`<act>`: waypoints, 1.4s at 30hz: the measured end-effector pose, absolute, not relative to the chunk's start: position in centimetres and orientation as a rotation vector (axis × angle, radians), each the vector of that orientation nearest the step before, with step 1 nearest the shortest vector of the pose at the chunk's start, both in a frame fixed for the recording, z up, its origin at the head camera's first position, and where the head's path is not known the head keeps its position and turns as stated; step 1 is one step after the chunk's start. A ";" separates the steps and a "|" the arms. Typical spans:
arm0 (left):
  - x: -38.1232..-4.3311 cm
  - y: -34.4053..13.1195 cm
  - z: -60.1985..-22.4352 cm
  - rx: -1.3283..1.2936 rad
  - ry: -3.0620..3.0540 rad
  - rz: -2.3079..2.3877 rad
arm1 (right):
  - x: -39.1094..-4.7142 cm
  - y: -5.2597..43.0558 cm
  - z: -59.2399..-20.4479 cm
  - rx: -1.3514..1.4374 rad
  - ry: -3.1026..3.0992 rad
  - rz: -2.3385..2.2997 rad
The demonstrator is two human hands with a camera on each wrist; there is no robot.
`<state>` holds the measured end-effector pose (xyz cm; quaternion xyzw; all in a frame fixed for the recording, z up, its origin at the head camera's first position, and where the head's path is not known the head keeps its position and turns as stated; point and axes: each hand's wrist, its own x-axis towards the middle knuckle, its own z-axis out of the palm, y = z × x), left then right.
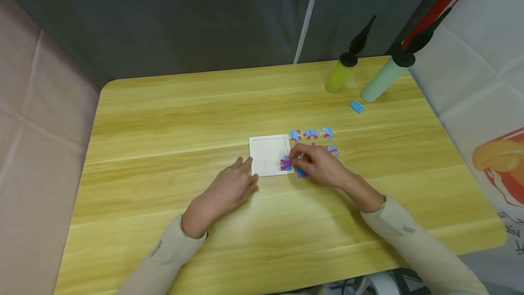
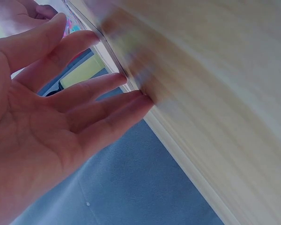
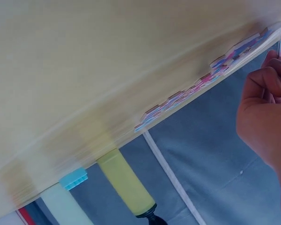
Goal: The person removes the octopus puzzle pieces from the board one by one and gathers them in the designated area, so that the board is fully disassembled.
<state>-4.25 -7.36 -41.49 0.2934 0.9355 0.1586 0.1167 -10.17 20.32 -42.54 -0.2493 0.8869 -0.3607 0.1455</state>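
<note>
A square white puzzle frame [image 1: 268,149] lies near the middle of the table. My left hand [image 1: 232,185] rests at its left edge with fingers spread, fingertips on the frame and the table; the left wrist view shows those fingers [image 2: 98,105] extended. Between thumb and fingertips, my right hand [image 1: 321,165] pinches a blue and pink puzzle piece [image 1: 285,164], which is over the frame's lower right part. Other puzzle pieces [image 1: 312,134] lie in rows to the right of the frame, some partly hidden by my right hand.
Toward the back right stand a yellow-green pump bottle [image 1: 339,76] and a pale green pump bottle [image 1: 382,81], both with black tops. A blue toy brick [image 1: 357,106] lies in front of them. A dark curtain [image 1: 184,22] hangs behind the table [image 1: 163,117].
</note>
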 end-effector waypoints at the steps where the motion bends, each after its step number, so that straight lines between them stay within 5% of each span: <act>1: -4.2 -7.4 -41.5 0.856 2.737 0.465 | -10.2 20.4 -42.5 -0.712 2.561 -1.040; 42: -4.3 -7.2 -41.7 0.865 2.745 0.466 | -10.3 26.7 -42.8 -0.537 2.570 -1.078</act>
